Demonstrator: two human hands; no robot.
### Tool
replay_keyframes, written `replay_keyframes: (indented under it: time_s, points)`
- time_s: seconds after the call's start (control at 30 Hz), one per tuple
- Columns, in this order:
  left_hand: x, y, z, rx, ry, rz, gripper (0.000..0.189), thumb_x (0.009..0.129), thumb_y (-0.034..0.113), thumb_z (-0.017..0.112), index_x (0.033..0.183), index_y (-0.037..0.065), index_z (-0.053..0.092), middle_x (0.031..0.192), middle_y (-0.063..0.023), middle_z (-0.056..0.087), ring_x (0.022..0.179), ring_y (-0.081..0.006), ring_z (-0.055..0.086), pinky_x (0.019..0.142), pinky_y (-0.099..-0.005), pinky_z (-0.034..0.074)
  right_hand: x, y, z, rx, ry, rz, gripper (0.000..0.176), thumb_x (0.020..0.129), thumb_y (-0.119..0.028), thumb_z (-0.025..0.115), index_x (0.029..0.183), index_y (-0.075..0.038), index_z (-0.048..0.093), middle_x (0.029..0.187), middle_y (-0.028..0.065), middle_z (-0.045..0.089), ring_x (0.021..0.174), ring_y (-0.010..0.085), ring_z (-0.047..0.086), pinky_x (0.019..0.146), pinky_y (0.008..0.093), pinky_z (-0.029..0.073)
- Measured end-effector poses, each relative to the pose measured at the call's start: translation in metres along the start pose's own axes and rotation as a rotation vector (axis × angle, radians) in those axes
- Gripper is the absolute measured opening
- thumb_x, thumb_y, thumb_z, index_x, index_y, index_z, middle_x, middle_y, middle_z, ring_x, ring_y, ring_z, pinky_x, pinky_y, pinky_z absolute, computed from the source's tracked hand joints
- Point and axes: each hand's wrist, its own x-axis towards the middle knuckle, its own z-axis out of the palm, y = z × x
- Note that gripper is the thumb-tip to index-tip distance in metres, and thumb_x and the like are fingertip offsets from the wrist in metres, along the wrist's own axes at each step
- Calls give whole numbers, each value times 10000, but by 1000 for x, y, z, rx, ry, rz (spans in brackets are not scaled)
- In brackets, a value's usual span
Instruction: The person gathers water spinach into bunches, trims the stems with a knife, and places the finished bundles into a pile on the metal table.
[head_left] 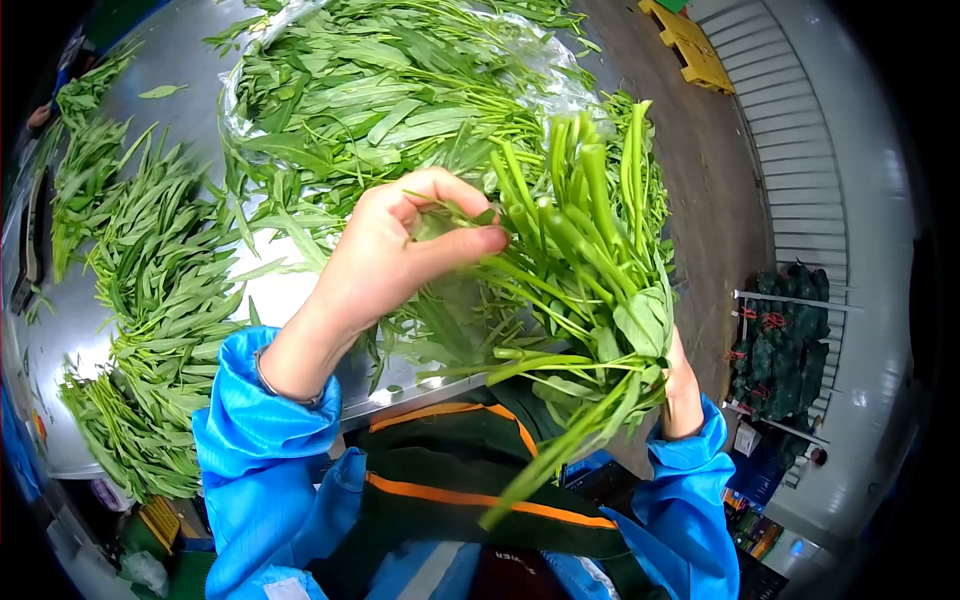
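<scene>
A thick bunch of water spinach [590, 240] stands upright in front of me, its cut stem ends pointing up and away. My right hand [683, 390] grips the bunch from behind on the right; leaves hide most of its fingers. At the left side of the bunch, my left hand [400, 245] is closed in a pinch, thumb against fingers, on a thin green sprig [445, 205]. Several loose stalks hang down from the bunch in front of my apron [450, 470]. Just beyond my hands lies a large heap of water spinach [370, 90] on clear plastic.
The metal table [195, 60] also carries a long row of water spinach bunches [160, 300] on the left. A dark, long object [35, 240] lies near its left edge. To the right are a yellow pallet [690, 45] and a rack of dark gloves [785, 340]. Another person's hand [40, 116] shows far left.
</scene>
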Motion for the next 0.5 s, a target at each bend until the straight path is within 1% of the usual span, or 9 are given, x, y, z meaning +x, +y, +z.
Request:
replay_keyframes:
  time_s: [0.07,0.1,0.2,0.23,0.3,0.33,0.37,0.43,0.5]
  points:
    - [1,-1,-2,236,-67,242,301,713,-52,695,985,6,580,908,-24,612,880,-121,567,792,-260,464,-3,-4,0,-179,4,-30,841,617,-145,808,1296,46,350,1266,130,486,1126,208,489,983,349,359]
    - [-1,1,-3,247,-124,178,356,732,96,728,1048,10,588,989,-113,631,935,-211,604,805,-301,485,-3,-5,1,-256,-5,-61,826,621,-138,807,1291,45,359,1248,127,501,1117,205,496,979,347,362]
    - [-6,-6,10,238,-313,0,337,739,158,721,1038,44,617,958,-122,645,846,-228,622,782,-275,488,2,-9,0,-536,-26,-137,742,603,-153,808,1218,33,437,1181,112,539,1046,197,534,928,348,414]
    - [-1,-6,6,284,-376,243,254,758,139,697,976,22,641,940,-113,652,798,-181,622,751,-275,492,3,-11,-3,-652,-57,-184,711,594,-156,808,1189,28,465,1163,106,548,1019,196,549,908,353,437]
    - [-2,-11,-10,202,-71,-71,180,765,86,675,926,9,655,929,-74,652,782,-145,612,711,-273,492,0,-11,-13,-654,-29,-192,736,585,-145,813,1205,30,456,1166,108,547,1021,195,545,919,350,426]
    - [-1,-11,-20,-23,-11,29,183,769,53,654,948,14,648,917,-58,648,795,-125,600,707,-262,483,-4,-12,-12,-608,42,-160,772,594,-159,816,1231,42,427,1189,119,533,1055,199,525,946,345,393]
    - [-1,-19,-28,-520,31,98,210,795,68,633,998,14,627,917,-81,647,827,-123,595,742,-257,473,-8,-13,-10,-563,111,-129,810,603,-174,819,1256,54,398,1211,130,519,1090,204,505,972,340,360]
    - [3,-21,-56,-873,137,65,250,815,87,621,1052,14,597,945,-95,639,859,-120,588,771,-254,468,-9,-18,-15,-659,101,-111,833,600,-166,829,1269,51,382,1225,132,510,1101,200,501,975,339,362]
    - [2,1,-39,-204,267,-3,299,818,128,641,1090,21,576,976,-86,631,873,-144,591,785,-259,474,-8,-18,-12,-607,87,-161,858,594,-159,833,1284,47,365,1231,128,507,1095,192,503,975,334,364]
